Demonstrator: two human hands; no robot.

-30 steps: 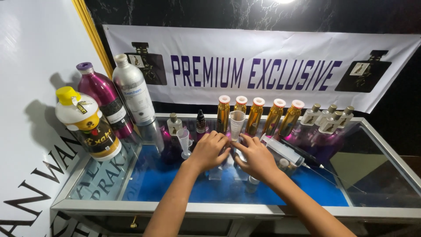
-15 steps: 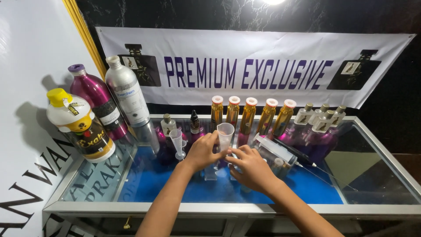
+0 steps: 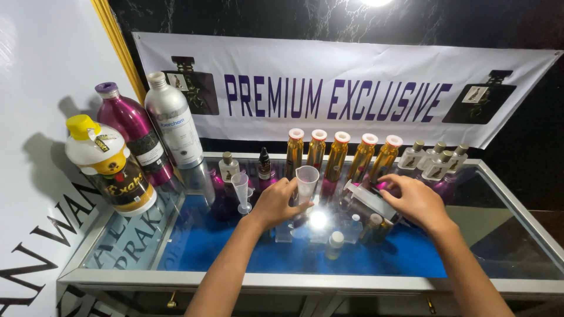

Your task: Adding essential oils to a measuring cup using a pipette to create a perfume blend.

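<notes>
Left hand (image 3: 275,202) grips small measuring cup (image 3: 306,181) upright on table (image 3: 499,194); keep it steady. Right hand (image 3: 414,201), fingers spread, rests on large syringe (image 3: 369,199), not closed; lift gently

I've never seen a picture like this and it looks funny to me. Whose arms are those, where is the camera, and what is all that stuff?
The camera sits on a person's head and looks down, so you see that person's own two arms reaching out. They stand at a glass counter with blue underneath. The left hand touches a small clear measuring cup. The right hand rests on a big clear syringe; I cannot tell if it grips it. Behind stand five golden bottles with white and red caps, and some small clear bottles. On the left are three large bottles: a white one with a yellow cap, a purple one and a silver one. A white banner hangs on the dark wall.
</notes>
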